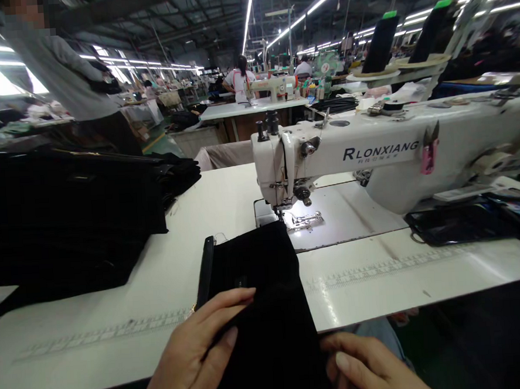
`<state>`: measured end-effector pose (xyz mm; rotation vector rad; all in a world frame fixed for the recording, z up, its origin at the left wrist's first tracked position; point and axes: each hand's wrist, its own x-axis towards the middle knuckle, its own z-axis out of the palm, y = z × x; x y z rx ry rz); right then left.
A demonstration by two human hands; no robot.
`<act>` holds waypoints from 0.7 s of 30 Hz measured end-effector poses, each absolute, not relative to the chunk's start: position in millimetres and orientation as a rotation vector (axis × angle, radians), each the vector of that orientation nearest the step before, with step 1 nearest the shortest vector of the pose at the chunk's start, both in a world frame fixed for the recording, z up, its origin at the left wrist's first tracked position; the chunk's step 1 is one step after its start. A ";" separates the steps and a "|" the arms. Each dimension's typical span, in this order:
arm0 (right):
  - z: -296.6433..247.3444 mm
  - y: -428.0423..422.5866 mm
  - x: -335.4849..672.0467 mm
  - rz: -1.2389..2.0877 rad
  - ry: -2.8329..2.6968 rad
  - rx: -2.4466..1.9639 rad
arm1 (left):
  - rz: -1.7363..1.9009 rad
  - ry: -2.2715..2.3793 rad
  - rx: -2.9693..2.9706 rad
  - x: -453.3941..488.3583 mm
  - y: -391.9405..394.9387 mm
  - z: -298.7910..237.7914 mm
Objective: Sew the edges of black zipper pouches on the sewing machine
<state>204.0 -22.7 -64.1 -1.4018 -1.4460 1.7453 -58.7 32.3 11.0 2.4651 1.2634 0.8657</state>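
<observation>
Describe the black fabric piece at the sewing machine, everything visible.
The black fabric piece looks matte and woven, with a small dark label and a smoother, glossier strip along its left edge. It lies mostly flat on the white table, its near end past the table edge. Its far right corner reaches the presser foot. The left hand grips it; the right hand is at its right edge.

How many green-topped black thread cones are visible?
2: the left black cone and the right black cone, both at upper right above the white metal sewing machine. Others may be hidden in the background.
</observation>
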 end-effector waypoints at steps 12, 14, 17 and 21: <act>-55.6 -19.3 192.2 1.800 -1.118 -1.199 | 0.831 0.986 2.870 -66.3 19.6 10.8; -54.7 -21.8 190.3 1.866 -1.066 -1.189 | 0.810 0.882 2.939 -54.8 17.8 1.9; -56.0 -25.2 181.5 1.955 -1.005 -1.188 | 0.892 0.812 2.992 -34.1 14.4 -13.1; -53.1 -27.2 175.3 1.955 -1.073 -1.279 | 0.650 0.955 3.132 -13.5 5.8 -26.5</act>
